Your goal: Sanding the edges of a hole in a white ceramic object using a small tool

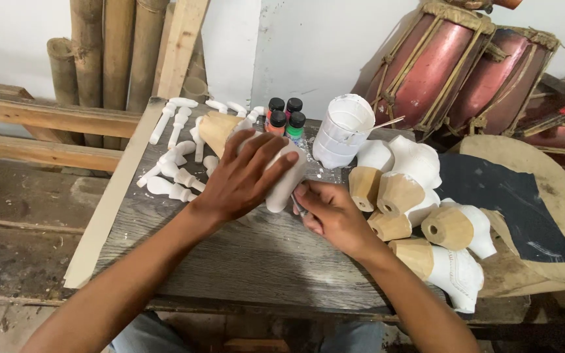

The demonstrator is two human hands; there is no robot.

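Note:
My left hand (243, 176) grips a wooden figure painted white (282, 186), its bare wood cone end (217, 131) pointing away from me. The figure lies tilted on the grey wooden table (250, 255). My right hand (331, 216) is closed around a thin tool, likely a brush (299, 206), whose tip touches the white end of the figure. Most of the tool is hidden in my fist.
Small white wooden pegs (174, 176) lie at the left of the table. Several paint bottles (286, 117) and a stack of white cups (341, 131) stand behind. White-painted wooden pieces (420, 216) pile up at the right. Drums (465, 72), bamboo poles (112, 52) and a dark sheet (498, 196) surround the table.

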